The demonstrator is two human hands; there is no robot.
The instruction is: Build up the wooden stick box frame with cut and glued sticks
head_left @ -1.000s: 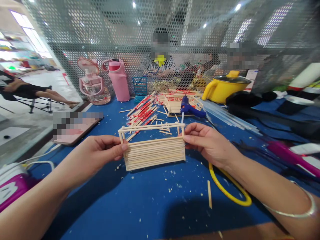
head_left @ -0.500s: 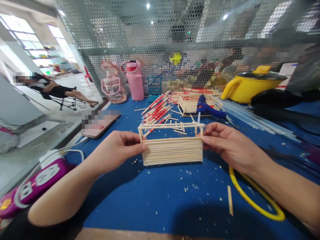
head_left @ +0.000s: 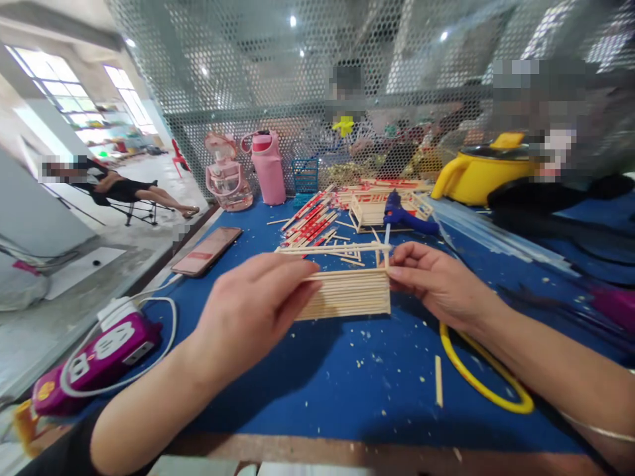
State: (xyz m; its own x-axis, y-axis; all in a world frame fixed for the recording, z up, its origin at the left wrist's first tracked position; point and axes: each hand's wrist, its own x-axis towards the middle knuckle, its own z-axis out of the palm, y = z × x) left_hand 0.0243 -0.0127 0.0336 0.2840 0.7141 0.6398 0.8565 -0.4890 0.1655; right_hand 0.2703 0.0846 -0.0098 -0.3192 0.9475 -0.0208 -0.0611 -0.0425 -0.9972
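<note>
A small rectangular box frame of pale wooden sticks (head_left: 352,294) is held over the blue tabletop. Its front wall is stacked sticks, with an open gap below the top rail. My right hand (head_left: 421,277) pinches the right end post between thumb and fingers. At the left part, my left hand (head_left: 262,297) is closed on the front wall's upper edge and covers the left end. Behind the frame lie loose sticks (head_left: 347,254), and a blue glue gun (head_left: 409,218) rests by another stick frame (head_left: 364,210).
Red-wrapped stick packs (head_left: 312,221) lie at the back. A pink phone (head_left: 208,251), a purple power strip (head_left: 99,360), a pink bottle (head_left: 268,168) and a clear bottle (head_left: 229,182) are left. A yellow pot (head_left: 471,175) and yellow ring (head_left: 483,387) are right. A person (head_left: 124,188) reclines beyond.
My left hand has moved right from the frame's left end, across its front wall. My right hand keeps its pinch, and the frame sits slightly further left in view.
</note>
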